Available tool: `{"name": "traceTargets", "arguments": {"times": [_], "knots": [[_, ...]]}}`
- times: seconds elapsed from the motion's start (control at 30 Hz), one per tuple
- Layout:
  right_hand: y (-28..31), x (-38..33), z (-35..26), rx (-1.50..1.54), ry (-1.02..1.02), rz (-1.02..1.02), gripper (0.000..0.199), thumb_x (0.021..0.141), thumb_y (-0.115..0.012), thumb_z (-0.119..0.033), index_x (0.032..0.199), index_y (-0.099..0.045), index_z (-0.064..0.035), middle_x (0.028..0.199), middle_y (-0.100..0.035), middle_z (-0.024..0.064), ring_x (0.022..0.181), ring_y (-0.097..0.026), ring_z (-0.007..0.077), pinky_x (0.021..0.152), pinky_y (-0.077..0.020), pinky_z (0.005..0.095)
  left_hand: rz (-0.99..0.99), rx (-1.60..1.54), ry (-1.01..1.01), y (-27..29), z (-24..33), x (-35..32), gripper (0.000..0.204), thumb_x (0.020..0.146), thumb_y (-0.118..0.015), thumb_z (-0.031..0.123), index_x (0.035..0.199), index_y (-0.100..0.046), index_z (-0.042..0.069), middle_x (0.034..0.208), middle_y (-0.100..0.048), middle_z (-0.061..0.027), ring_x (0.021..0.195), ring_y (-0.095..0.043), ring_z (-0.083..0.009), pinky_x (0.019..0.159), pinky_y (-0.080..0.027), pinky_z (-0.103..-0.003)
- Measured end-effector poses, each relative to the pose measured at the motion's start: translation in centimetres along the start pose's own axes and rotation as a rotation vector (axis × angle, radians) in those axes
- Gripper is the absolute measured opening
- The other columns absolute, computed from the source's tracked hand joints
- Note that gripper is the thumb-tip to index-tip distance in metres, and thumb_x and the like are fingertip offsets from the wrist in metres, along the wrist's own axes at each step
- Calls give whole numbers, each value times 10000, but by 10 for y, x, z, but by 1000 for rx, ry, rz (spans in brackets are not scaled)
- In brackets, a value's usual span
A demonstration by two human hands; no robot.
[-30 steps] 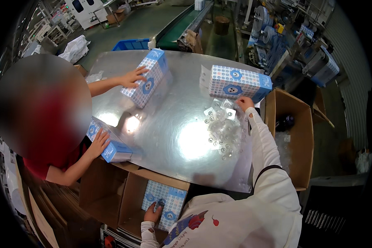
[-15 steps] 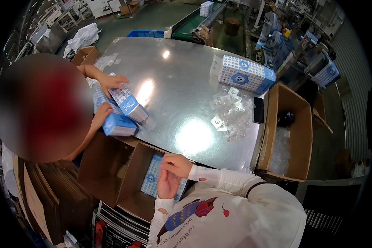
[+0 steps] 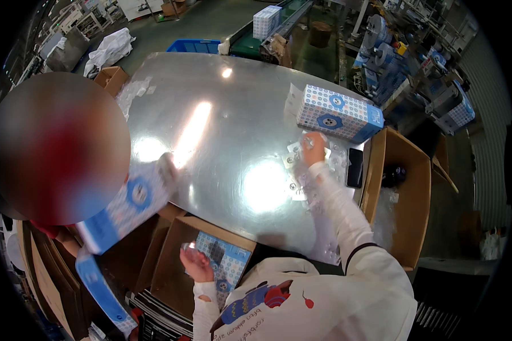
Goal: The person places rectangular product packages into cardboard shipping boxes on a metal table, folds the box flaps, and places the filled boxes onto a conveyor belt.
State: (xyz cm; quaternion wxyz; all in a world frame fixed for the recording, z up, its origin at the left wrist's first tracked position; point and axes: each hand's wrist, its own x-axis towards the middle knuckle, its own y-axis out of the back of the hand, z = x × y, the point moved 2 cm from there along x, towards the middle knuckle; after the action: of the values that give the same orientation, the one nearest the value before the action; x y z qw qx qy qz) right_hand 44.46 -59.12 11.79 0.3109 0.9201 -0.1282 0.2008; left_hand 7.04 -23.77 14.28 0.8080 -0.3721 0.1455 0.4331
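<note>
Small dark round marks were borne by the clear packets (image 3: 292, 161) piled on the desk (image 3: 222, 125); pale lettering, dots and 2 blue badges were printed on the blue-and-white pack (image 3: 330, 111) beyond. The right hand (image 3: 313, 150) was held at the pile, fingers bent, and the left hand (image 3: 197, 264), fingers curled by 1 clear piece (image 3: 189, 246), above a similar pack (image 3: 233, 262) in a cardboard box (image 3: 168, 278); whether anything was pinched could not be told.

Our lane: the metal table's (image 3: 227, 148) middle!
Right, plastic pieces (image 3: 293, 186) and a patterned pack (image 3: 338, 112) block us; near left, a tilted pack (image 3: 132, 206).
</note>
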Motion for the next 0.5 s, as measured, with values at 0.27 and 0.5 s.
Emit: {"name": "traceTargets", "arguments": {"times": [0.27, 0.5], "knots": [[15, 38, 78, -405, -122, -570, 482, 689, -812, -401, 1041, -706, -90, 1089, -619, 158, 1039, -574, 348, 896, -489, 426, 228, -5, 96, 39, -8, 3, 553, 963, -399, 523, 1108, -637, 46, 647, -595, -1, 513, -529, -122, 428, -408, -245], [6, 16, 76, -566, -149, -724, 423, 641, -837, -354, 953, -698, -103, 1110, -602, 153, 1105, -529, 367, 905, -468, 444, 65, 8, 166, 65, 11, -8, 504, 958, -416, 475, 1163, -621, 63, 853, -639, -24, 644, -549, -117, 505, -407, -246]]}}
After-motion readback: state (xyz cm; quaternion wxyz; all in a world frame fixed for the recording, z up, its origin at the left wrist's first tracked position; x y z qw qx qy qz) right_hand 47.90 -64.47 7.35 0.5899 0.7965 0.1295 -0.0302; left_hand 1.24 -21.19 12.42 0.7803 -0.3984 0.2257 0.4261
